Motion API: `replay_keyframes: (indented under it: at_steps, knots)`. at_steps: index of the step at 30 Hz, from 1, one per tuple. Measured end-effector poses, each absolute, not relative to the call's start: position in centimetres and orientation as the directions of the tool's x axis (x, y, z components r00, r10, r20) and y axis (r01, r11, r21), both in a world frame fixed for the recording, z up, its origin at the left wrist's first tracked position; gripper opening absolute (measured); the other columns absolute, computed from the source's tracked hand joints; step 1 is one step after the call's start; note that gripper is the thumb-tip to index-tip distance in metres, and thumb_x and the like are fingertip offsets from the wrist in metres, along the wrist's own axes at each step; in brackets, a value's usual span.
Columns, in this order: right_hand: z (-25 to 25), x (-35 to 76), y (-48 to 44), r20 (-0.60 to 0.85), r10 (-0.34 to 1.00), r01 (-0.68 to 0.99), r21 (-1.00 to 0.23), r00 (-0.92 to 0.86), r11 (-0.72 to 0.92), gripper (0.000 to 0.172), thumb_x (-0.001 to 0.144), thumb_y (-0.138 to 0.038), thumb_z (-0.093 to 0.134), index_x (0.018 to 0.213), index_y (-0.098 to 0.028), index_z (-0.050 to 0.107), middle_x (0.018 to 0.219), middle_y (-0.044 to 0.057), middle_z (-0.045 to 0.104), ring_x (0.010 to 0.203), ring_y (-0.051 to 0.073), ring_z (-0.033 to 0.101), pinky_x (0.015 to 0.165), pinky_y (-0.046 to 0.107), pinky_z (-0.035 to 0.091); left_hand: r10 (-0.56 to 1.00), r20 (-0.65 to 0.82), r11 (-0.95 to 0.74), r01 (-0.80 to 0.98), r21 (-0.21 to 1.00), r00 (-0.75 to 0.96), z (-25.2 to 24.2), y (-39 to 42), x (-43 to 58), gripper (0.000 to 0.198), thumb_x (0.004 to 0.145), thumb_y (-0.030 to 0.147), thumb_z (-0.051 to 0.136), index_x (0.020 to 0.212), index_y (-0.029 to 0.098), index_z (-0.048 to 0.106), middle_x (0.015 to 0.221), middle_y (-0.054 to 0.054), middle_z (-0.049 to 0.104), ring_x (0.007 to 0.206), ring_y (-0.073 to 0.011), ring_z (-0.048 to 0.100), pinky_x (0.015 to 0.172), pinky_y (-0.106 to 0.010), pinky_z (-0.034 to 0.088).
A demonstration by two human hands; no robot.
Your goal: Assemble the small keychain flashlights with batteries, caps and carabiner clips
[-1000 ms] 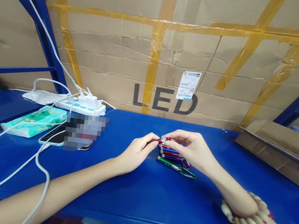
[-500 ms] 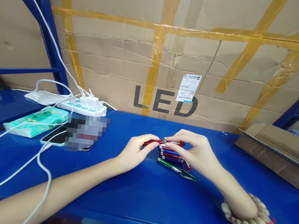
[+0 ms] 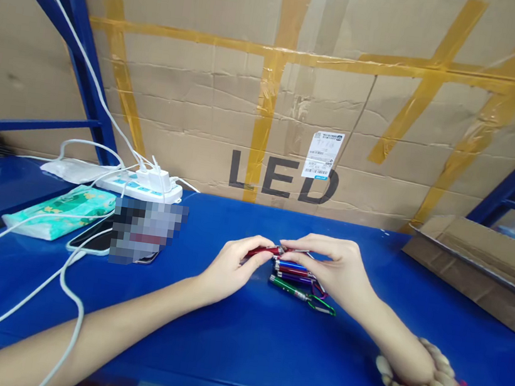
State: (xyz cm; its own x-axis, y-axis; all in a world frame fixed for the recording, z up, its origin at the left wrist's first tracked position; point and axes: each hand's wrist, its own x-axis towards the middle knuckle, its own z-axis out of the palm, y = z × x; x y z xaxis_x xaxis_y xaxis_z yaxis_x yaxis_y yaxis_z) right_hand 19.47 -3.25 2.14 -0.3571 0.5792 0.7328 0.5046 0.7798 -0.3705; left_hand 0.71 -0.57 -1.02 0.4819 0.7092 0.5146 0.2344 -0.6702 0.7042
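Between thumb and fingers my left hand [image 3: 233, 269] pinches one end of a red pen-shaped light [image 3: 265, 251]. My right hand [image 3: 336, 263] is closed on its other end, partly covering it. Just below my fingers several blue, red and purple pen lights [image 3: 294, 276] lie side by side on the blue table [image 3: 227, 353]. A green pen light [image 3: 290, 288] with a green carabiner clip [image 3: 322, 306] lies nearest the front of that group.
At the left are a green tissue pack [image 3: 58, 211], a phone [image 3: 93, 238], a power strip [image 3: 139, 185] and white cables crossing my left forearm. An open cardboard box [image 3: 475, 272] stands at the right. Behind is a large taped carton [image 3: 203, 97].
The view has tilted slightly, so the scene sits a little lower. My hands stay on the red pen light, with its right part now more covered by my right fingers.
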Motion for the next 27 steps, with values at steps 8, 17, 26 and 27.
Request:
replay_keyframes:
  at_steps: [8,17,26,27]
  knots:
    - [2.0,19.7,-3.2,0.689,0.588,0.43,-0.418,-0.423,0.8,0.012,0.073,-0.03,0.07,0.073,-0.019,0.073,0.072,0.004,0.07,0.062,0.014,0.065,0.056,0.022,0.054,0.606,0.599,-0.777,0.225,0.588,0.524,-1.8,-0.4,0.4,0.024,0.089,0.024,0.045,0.1,0.017,0.065,0.092,-0.005,0.069,0.081,-0.0142,0.062,0.076,-0.023,0.048]
    - [1.5,19.3,-3.4,0.705,0.552,0.44,-0.364,-0.446,0.821,0.017,0.08,-0.031,0.064,0.07,-0.018,0.068,0.067,0.004,0.067,0.06,0.013,0.062,0.056,0.023,0.05,0.569,0.616,-0.819,0.31,0.483,0.545,-1.6,-0.7,0.1,0.027,0.09,0.025,0.043,0.096,0.017,0.068,0.078,-0.005,0.066,0.069,-0.0142,0.059,0.064,-0.024,0.046]
    - [1.0,18.3,-3.5,0.613,0.749,0.564,-0.536,-0.253,0.629,0.023,0.08,-0.034,0.061,0.064,-0.017,0.064,0.063,0.003,0.065,0.053,0.013,0.058,0.049,0.024,0.045,0.598,0.627,-0.801,0.402,0.443,0.499,-1.8,-0.6,0.1,0.027,0.09,0.027,0.044,0.104,0.019,0.066,0.082,-0.005,0.066,0.075,-0.0163,0.06,0.067,-0.025,0.046]
    - [0.9,18.3,-3.4,0.598,0.766,0.552,-0.565,-0.238,0.613,0.022,0.079,-0.034,0.061,0.066,-0.017,0.066,0.064,0.004,0.065,0.055,0.013,0.059,0.049,0.024,0.045,0.624,0.614,-0.781,0.393,0.485,0.483,-1.8,-0.6,0.2,0.026,0.089,0.027,0.045,0.103,0.019,0.066,0.085,-0.005,0.067,0.077,-0.016,0.061,0.068,-0.025,0.047]
